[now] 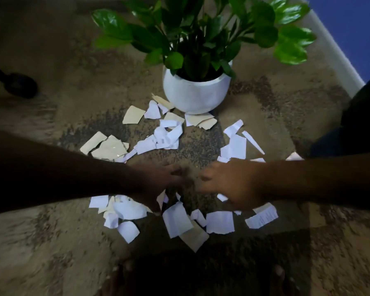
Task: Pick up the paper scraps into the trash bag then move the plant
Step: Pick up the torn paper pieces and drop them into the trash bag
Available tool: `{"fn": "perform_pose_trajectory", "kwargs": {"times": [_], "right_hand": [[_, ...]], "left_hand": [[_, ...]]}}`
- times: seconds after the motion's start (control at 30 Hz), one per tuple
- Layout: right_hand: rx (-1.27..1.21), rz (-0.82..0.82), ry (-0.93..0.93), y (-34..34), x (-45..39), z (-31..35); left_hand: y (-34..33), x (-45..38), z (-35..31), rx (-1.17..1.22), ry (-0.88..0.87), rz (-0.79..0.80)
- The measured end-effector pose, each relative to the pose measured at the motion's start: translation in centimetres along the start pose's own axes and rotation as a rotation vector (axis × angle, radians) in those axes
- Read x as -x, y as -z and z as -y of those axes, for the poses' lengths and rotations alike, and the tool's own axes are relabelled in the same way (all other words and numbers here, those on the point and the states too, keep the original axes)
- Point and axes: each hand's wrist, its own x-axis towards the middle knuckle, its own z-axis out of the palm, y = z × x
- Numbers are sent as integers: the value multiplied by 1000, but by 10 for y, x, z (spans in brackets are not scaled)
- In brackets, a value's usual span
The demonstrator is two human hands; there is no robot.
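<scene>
Both hands low over the carpet (51, 242): left hand (158, 180) and right hand (231, 184) are too blurred to read a grip, probably raking scraps (175, 218) spread beneath and beyond the fingertips; plant (197, 90) waits past them.

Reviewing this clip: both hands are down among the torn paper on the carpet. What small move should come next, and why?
Probably close the left hand and right hand over the nearest paper scraps and gather a handful. Both hands hover low and blurred over the pile, seemingly holding nothing yet. Scraps lie spread from the white pot toward the viewer, and no trash bag shows, so the plant should wait.
</scene>
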Motion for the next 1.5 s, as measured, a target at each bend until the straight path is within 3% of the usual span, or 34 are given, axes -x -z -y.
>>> {"fn": "perform_pose_trajectory", "kwargs": {"times": [0.1,0.2,0.3,0.6,0.73,0.83,0.93,1.03,1.17,1.27,1.5], "right_hand": [[53,-113,141,-32,-26,30],[125,-33,211,-62,-45,51],[182,-86,285,-80,-50,48],[133,-166,338,-92,-35,14],[130,-162,321,-95,-29,1],[153,-136,242,-82,-23,-9],[97,-123,179,-67,-19,-19],[-7,-243,74,-63,-18,-27],[-118,-429,-61,-59,-14,-34],[-269,-562,-185,-50,-8,-41],[-395,-705,-667,-39,3,-80]], "left_hand": [[-11,1,12,-62,-33,-23],[-16,2,25,-131,-46,-36],[-15,1,30,-163,-43,-42],[-26,2,33,-298,-151,60],[-47,1,33,-390,-230,25],[-56,2,33,-335,-257,-66],[-57,0,36,-268,-230,-4],[-58,-1,39,-184,-242,50],[-50,1,54,20,-189,-92],[-32,-2,59,236,-94,-284],[13,-23,73,494,208,-546]]}}
